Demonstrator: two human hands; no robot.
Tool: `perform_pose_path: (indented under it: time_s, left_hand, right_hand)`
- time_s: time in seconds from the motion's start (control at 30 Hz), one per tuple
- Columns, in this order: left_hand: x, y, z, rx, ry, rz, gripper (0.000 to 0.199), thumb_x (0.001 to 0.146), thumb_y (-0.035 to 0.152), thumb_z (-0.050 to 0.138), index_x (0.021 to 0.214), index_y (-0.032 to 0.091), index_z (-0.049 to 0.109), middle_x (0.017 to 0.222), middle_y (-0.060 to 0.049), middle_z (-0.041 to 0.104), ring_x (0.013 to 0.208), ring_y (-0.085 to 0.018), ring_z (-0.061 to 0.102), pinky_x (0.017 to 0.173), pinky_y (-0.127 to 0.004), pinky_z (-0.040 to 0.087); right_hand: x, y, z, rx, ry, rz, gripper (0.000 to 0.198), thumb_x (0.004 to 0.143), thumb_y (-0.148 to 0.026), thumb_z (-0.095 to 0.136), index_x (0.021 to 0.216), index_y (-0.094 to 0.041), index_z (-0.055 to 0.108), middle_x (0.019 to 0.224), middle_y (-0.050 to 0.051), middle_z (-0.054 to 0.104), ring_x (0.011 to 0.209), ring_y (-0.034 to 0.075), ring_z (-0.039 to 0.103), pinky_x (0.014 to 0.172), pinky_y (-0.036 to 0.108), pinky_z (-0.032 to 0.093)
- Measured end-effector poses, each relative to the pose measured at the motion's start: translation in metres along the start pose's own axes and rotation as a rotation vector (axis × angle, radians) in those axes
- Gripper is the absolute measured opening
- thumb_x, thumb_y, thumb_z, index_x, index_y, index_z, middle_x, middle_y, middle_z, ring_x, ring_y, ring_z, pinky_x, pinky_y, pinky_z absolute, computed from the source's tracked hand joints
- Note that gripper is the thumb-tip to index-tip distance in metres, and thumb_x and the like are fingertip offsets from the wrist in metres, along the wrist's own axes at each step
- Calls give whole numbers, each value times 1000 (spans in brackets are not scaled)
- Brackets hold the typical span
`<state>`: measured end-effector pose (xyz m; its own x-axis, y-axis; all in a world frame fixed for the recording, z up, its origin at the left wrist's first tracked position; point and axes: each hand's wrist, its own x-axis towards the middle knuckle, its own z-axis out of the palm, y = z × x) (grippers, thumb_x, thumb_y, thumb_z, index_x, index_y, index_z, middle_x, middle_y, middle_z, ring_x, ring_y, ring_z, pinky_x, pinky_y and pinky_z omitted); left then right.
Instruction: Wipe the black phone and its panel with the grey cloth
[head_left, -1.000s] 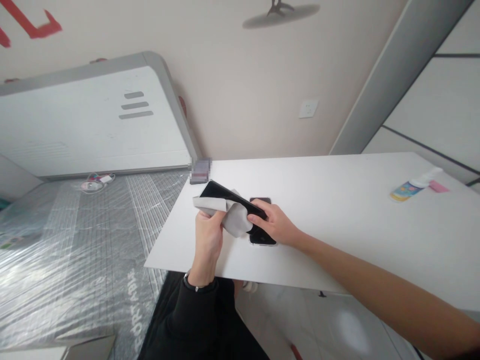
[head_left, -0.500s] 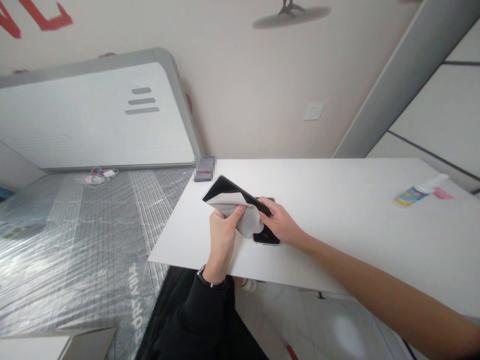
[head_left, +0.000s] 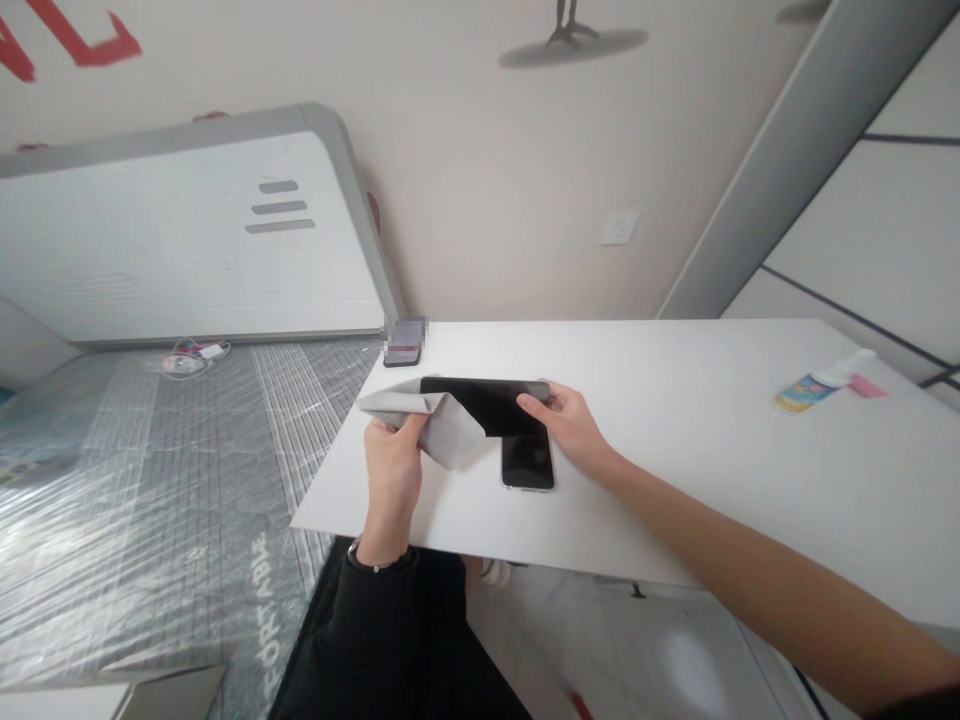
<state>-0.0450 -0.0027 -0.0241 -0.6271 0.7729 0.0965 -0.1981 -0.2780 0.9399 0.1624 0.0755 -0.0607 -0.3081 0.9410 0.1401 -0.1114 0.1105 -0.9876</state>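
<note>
My right hand (head_left: 566, 425) is closed on the right end of a flat black tablet (head_left: 491, 405), held level above the table. My left hand (head_left: 394, 465) pinches a light grey cloth (head_left: 450, 430) with the thumb on top. The cloth is draped over the tablet's left end and hides its lower left corner. Below the tablet a phone (head_left: 527, 462) with a dark screen lies on the white table (head_left: 637, 520); its upper part is covered from view.
Another dark phone-like item (head_left: 403, 350), partly blurred out, lies at the table's far left corner. A white spray bottle (head_left: 814, 385) lies on its side at the right, with a pink piece (head_left: 868, 386) beside it. A plastic-covered mattress (head_left: 187, 480) adjoins on the left.
The tablet has turned from a slant to nearly level. My left hand with the cloth has moved left to the tablet's end, and more of the phone below shows.
</note>
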Motion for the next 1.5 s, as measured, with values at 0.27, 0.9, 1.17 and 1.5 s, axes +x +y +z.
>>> perform_pose_path:
  time_s: [0.27, 0.9, 1.17, 1.5]
  left_hand:
    - [-17, -5, 4, 436, -444, -190, 24, 68, 38, 88, 74, 16, 81, 77, -8, 80, 69, -25, 71, 61, -30, 52]
    - [-31, -21, 19, 294, -372, -108, 25, 84, 36, 77, 100, 18, 82, 111, -10, 84, 105, -30, 76, 93, -37, 56]
    - [-29, -22, 17, 290, -410, -167, 27, 78, 37, 83, 97, 17, 83, 104, -9, 84, 95, -27, 76, 84, -33, 56]
    - [-27, -21, 14, 282, -297, -188, 23, 69, 35, 87, 79, 15, 80, 79, -5, 80, 71, -20, 69, 64, -27, 50]
  right_hand:
    - [6, 4, -3, 167, 215, -28, 46, 73, -59, 89, 89, -22, 68, 87, 0, 68, 81, 18, 62, 77, 31, 51]
    - [-3, 2, 4, 192, -27, 4, 52, 72, -51, 92, 111, -23, 70, 108, 7, 80, 99, 26, 74, 89, 40, 60]
    - [-2, -5, 1, 133, -72, -68, 65, 83, -54, 84, 135, -26, 59, 117, 8, 79, 104, 28, 76, 91, 41, 63]
    - [-8, -8, -1, -184, -398, -40, 74, 91, -53, 73, 156, -27, 49, 132, 12, 61, 96, 23, 68, 70, 32, 57]
